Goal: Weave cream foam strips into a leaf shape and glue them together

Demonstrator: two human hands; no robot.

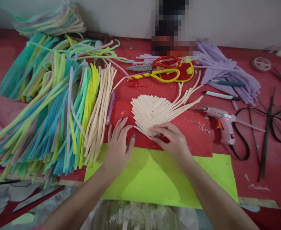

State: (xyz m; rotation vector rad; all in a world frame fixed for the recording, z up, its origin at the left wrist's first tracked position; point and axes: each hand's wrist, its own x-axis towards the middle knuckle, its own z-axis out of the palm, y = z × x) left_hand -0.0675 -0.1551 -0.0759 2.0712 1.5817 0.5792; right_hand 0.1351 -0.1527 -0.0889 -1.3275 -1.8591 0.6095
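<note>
A leaf-shaped piece (152, 110) made of cream pipe cleaners laid in a V pattern lies on a red sheet (193, 143). Loose stems fan out from its right side. My right hand (172, 139) pinches the lower tip of this piece between thumb and fingers. At its lower left edge is my left hand (120, 140), fingers spread above the red sheet. The left index fingertip is by the end of a cream stem; whether it touches is unclear. A bundle of cream pipe cleaners (99, 115) lies left of my left hand.
Multicoloured pipe cleaners (59, 121) are heaped on the left, purple ones (222, 70) at back right. Scissors with red and yellow handles (164, 68) lie behind the leaf. A pink glue gun (223, 123) with its cord is on the right. A yellow-green sheet (159, 179) lies in front.
</note>
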